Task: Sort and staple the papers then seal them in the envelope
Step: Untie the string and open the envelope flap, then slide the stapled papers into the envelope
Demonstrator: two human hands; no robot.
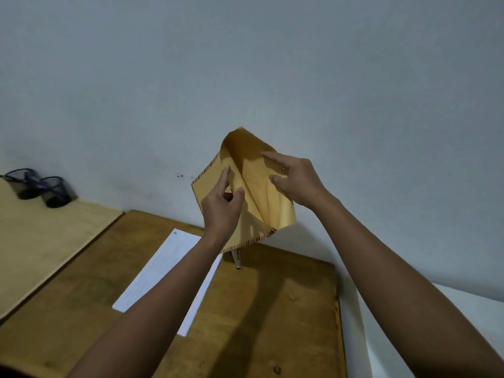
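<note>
Head view: both hands up off the desk, holding a brown envelope [246, 184] with a red-and-black striped border in the air in front of the grey wall [245, 64].

Left hand [222, 207]: fingers curled, thumb and forefinger pinching the envelope's near panel by its striped left edge. Right hand [296, 178]: fingers spread and mostly straight, laid on the far panel and flap, thumb tip at the crease. Envelope mouth gapes between the two hands; flap stands up past the right fingertips. Can't tell if anything is inside.

Below the left wrist: white lined paper stack [163, 279] lying flat on the brown wooden desk [259, 309], partly hidden by the left forearm. Just under the envelope's lower corner, below both hands: a metal stapler [236, 260], only its end visible.

Far left of the left hand: two black mesh pen cups [41, 188] side by side on a lighter wooden table [41, 241], against the wall.
</note>
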